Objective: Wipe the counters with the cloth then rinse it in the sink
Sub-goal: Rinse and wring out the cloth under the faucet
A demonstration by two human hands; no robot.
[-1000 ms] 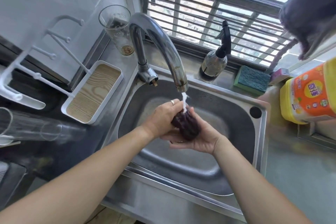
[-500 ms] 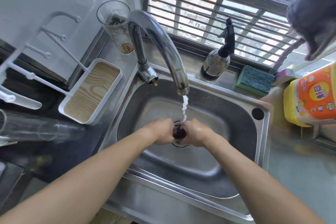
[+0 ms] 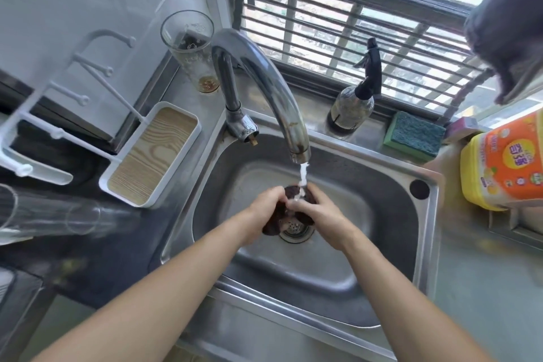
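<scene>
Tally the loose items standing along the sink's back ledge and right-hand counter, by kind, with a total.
Drinking glass: 1
Spray bottle: 1
Green sponge: 1
Yellow detergent jug: 1
Total: 4

The yellow bottle (image 3: 505, 164) carries an orange label with large yellow characters, too blurred to read.

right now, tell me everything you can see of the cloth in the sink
The cloth is dark maroon, soft and wet-looking, bunched into a wad. The left hand and right hand grip it from either side above the drain. Tap water lands on its top; a loose fold hangs lower left.
</scene>
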